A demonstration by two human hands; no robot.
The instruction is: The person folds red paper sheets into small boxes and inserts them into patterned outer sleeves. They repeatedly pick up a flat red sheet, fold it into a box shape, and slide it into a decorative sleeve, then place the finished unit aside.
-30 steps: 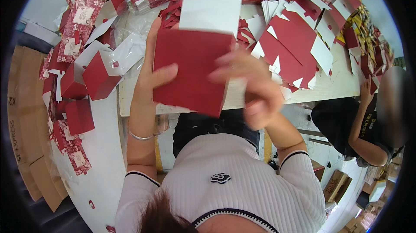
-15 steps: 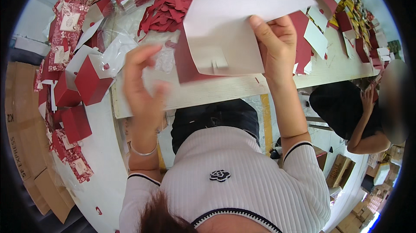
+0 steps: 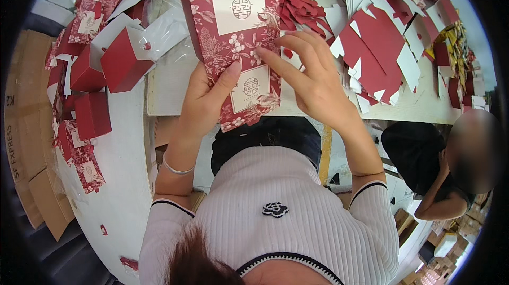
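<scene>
A red floral-patterned paper box (image 3: 225, 46) with two cream label panels hangs over the front edge of the table. My left hand (image 3: 204, 97) grips its lower left side, thumb lying on the patterned face and the other fingers hidden behind or beneath. On the right side of the box, my right hand (image 3: 315, 81) has its fingers spread; the index fingertip rests on or just over the patterned face. Whether the box is fully closed cannot be seen, as its far end runs out of view.
Flat red-and-white card blanks (image 3: 371, 54) lie stacked right of my right hand. Behind it is a heap of red paper strips (image 3: 305, 12). Open red boxes (image 3: 124, 62) and clear plastic (image 3: 167, 36) are at the left. A seated person (image 3: 440, 174) is at the far right.
The box's white inner flap stood raised in my right hand; now the patterned face shows on top. My left hand has moved from free air onto the box, and my right hand has let go.
</scene>
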